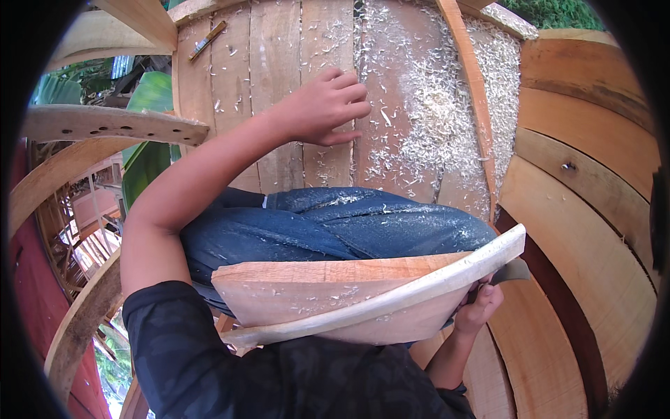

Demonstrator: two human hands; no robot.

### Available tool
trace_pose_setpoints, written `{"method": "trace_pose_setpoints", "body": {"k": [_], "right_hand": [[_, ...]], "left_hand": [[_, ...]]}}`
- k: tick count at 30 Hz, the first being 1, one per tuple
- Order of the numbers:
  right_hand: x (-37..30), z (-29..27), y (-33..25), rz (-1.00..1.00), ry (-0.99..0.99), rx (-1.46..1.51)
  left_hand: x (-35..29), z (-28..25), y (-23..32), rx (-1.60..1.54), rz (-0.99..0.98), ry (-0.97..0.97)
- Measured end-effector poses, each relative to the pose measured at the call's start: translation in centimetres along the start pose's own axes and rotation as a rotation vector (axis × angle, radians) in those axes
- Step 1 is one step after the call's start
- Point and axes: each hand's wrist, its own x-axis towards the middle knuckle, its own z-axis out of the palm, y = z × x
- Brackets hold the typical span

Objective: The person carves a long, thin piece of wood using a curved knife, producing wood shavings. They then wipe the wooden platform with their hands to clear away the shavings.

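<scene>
"Where do I start?"

"At ten o'clock: a bent timber (115, 124) with dark holes. Then, at eleven, a small yellow-brown stick (207, 40) lies on the planked floor (276, 84)."

"And the work?"

"The thick board (300, 290) is at six o'clock, lying over the jeans (328, 213). I'd seat it firmly on the lap before putting any force on it."

"The left hand (333, 108)?"

"At twelve, its grip loosely spread, fingers half curled, holding nothing. It would serve better steadying the board, well away from any edge."

"Next?"

"The pale curved strip (391, 296) crosses the board, rising from seven o'clock towards four. Shavings (443, 119) lie thick between one and two; I'd keep them off the board's face."

"The right hand (481, 307)?"

"At four, its grip pinching a dark tool (515, 270), partly hidden behind the strip. If that's a blade, I'd point it away from the body."

"Any labels or writing?"

"None I can read. The stick has a lighter band, too small to make out."
</scene>
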Motion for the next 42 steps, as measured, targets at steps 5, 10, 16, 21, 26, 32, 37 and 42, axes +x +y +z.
{"method": "trace_pose_setpoints", "body": {"k": [5, 10, 16, 21, 26, 32, 37, 42], "right_hand": [[0.1, 0.2, 0.1, 0.002, 0.020, 0.007], [0.0, 0.2, -0.1, -0.005, 0.012, -0.004], [0.1, 0.0, 0.1, -0.007, -0.024, -0.009], [0.1, -0.1, -0.1, -0.014, -0.041, -0.020], [0.0, 0.0, -0.2, -0.017, -0.046, -0.009], [0.1, 0.4, -0.1, -0.020, 0.020, 0.010], [0.3, 0.4, -0.2, -0.027, -0.002, 0.011], [0.3, 0.3, -0.6, -0.011, -0.011, 0.008]], "left_hand": [[-3.3, 2.0, 0.5, -0.151, 0.338, -0.126], [-3.7, 4.6, -1.9, -0.017, 0.058, -0.161], [-1.8, 1.2, -5.6, 0.308, -0.304, 0.155], [-4.7, 4.8, 0.4, -0.195, 0.431, -0.133], [-4.5, 6.0, 0.4, -0.150, 0.304, -0.212], [0.5, 0.1, -8.4, 0.570, -0.501, -0.075], [0.4, 0.8, -7.4, 0.425, -0.685, 0.217], [-0.2, 5.6, -3.8, 0.234, -0.705, 0.155]]}}
